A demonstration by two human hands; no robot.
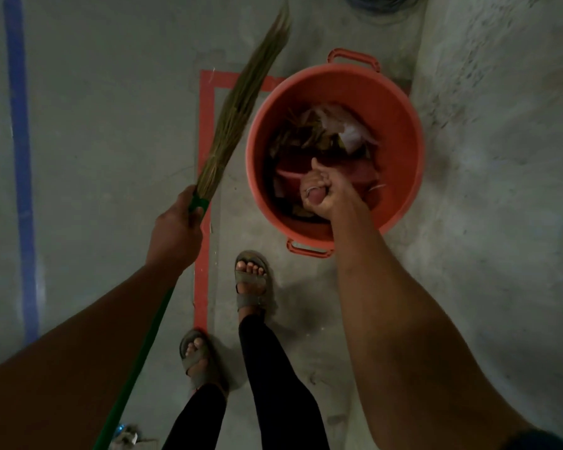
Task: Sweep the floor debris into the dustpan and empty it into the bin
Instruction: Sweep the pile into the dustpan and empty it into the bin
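One broom (241, 102), one dustpan (293, 177) and one orange bin (400, 102) are in view, with two hands at work. The bin is round, has two loop handles, one at its far rim and one at its near rim, and stands on the concrete floor (111, 125) over a corner of a red tape outline (205, 131). Inside it lie dry brown leaves (306, 134) and crumpled pale paper scraps (348, 128). The red dustpan is down inside the bin, near the front, its pan toward the debris. The right hand (322, 196) reaches into the bin, fingers curled round the dustpan's handle, thumb up. The left hand (176, 228) grips the broom where the green handle meets the bristles. The broom's long axis runs diagonally, bristle tips pointing away and to the upper right, beside the bin's left rim; the handle runs back toward the lower left. One blue tape line (22, 157) runs along the floor at left. Two sandalled feet stand just before the bin.
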